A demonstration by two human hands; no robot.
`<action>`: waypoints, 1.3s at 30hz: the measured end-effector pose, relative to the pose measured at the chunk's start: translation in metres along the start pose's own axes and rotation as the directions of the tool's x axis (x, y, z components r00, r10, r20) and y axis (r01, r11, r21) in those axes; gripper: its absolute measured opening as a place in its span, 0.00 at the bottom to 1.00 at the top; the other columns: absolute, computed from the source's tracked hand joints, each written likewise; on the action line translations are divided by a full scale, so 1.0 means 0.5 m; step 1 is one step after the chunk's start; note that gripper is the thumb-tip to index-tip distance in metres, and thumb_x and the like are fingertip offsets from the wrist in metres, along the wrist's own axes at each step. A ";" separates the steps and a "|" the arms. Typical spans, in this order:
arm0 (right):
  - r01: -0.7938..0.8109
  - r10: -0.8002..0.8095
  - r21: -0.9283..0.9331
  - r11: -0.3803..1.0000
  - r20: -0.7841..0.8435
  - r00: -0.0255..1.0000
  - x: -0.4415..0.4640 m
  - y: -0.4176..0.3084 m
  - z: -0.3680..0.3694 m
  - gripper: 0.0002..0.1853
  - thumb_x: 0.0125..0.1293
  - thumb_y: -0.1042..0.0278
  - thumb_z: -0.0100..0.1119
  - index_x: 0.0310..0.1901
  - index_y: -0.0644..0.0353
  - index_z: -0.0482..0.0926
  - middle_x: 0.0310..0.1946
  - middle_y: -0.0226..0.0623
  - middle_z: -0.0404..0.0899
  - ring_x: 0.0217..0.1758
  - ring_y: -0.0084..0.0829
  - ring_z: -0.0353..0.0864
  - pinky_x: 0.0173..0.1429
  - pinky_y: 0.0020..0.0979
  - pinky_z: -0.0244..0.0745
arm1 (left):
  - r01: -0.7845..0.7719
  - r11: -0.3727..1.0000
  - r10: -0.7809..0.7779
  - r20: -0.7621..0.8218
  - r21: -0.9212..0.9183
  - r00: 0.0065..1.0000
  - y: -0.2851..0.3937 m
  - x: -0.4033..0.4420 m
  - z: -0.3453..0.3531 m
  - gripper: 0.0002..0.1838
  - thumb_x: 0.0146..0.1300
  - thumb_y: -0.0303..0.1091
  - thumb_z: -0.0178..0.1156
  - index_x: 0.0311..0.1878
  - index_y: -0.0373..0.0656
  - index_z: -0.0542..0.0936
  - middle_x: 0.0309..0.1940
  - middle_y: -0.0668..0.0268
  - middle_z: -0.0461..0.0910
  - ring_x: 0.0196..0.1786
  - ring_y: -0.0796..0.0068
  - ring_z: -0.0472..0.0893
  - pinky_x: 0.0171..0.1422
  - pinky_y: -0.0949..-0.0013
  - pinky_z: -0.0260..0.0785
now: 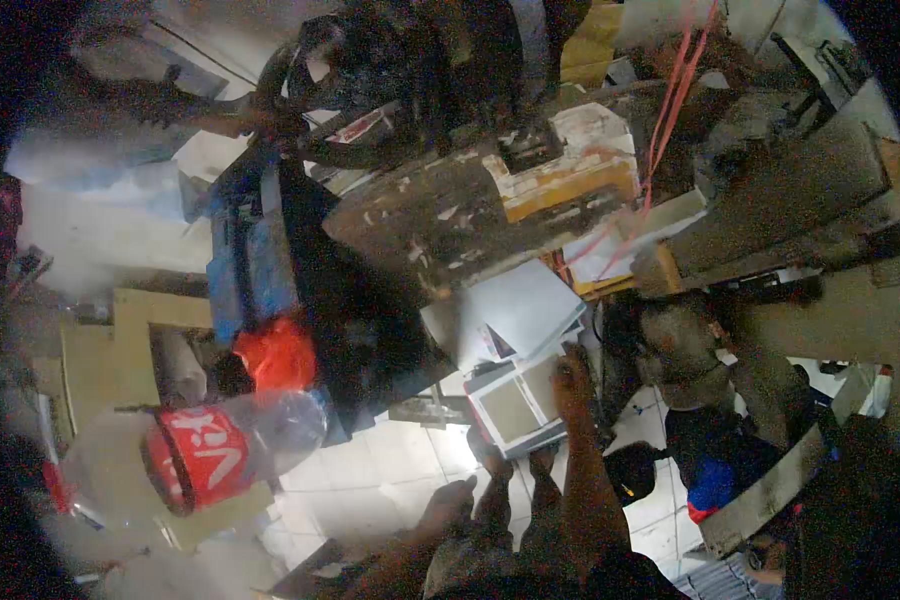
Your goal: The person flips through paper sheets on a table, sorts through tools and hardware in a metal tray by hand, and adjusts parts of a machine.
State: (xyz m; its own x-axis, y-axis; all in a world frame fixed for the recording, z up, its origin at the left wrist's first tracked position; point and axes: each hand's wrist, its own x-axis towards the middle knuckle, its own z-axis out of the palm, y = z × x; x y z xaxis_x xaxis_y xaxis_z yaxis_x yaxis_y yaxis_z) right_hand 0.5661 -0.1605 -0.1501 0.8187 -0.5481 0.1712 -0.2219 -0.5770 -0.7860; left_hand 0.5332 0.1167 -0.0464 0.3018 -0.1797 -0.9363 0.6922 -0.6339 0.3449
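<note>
My right hand (571,385) reaches up with curled fingers at the right edge of a flat white-bordered panel with a grey middle (513,412). The panel lies over a stack of white sheets (510,305), which spreads up against the worktable. Lower and to the left, my left hand (454,503) is held above the tiled floor, apart from the panel. Its fingers look stretched out, and I see nothing in them. Dim light blurs the finger details.
A large clear bottle with a red label (205,455) stands out at left, near a red bag (278,352) and a blue object (245,260). A worn worktable (420,215) spans the back. Pink strings (660,140) hang at right. White floor tiles (370,475) show below.
</note>
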 end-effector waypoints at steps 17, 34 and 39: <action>0.270 -0.219 0.069 0.960 -0.413 0.884 0.490 -0.230 0.035 0.12 0.56 0.68 0.58 0.40 0.63 0.73 0.34 0.46 0.72 0.39 0.47 0.71 0.46 0.41 0.67 | -0.285 0.936 0.288 -0.018 -0.207 0.958 0.068 0.109 -0.035 0.10 0.63 0.33 0.49 0.46 0.40 0.71 0.23 0.71 0.70 0.22 0.82 0.70 0.26 0.75 0.65; 0.357 -0.404 -0.189 0.915 -0.454 0.794 0.531 -0.185 0.081 0.15 0.55 0.63 0.58 0.41 0.61 0.71 0.40 0.46 0.69 0.45 0.49 0.68 0.50 0.47 0.63 | 0.154 0.971 -0.141 0.082 -0.182 0.987 -0.060 0.214 0.034 0.15 0.61 0.43 0.54 0.42 0.41 0.73 0.28 0.66 0.72 0.27 0.76 0.71 0.32 0.71 0.65; 0.348 -0.392 -0.180 0.920 -0.461 0.796 0.530 -0.182 0.084 0.14 0.54 0.63 0.58 0.40 0.61 0.72 0.39 0.46 0.69 0.45 0.49 0.68 0.51 0.46 0.63 | 0.168 0.975 -0.155 0.093 -0.147 0.983 -0.070 0.226 0.032 0.14 0.61 0.44 0.54 0.40 0.43 0.73 0.26 0.68 0.72 0.24 0.78 0.69 0.29 0.73 0.63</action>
State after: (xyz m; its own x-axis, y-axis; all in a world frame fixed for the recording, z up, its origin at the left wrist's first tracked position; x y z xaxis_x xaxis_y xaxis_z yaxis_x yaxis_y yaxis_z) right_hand 0.8254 -0.2277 -0.0581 0.4948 -0.4895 0.7180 -0.0146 -0.8308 -0.5563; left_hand 0.5327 0.1067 -0.1653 0.1282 -0.1482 -0.9806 0.8219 -0.5374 0.1887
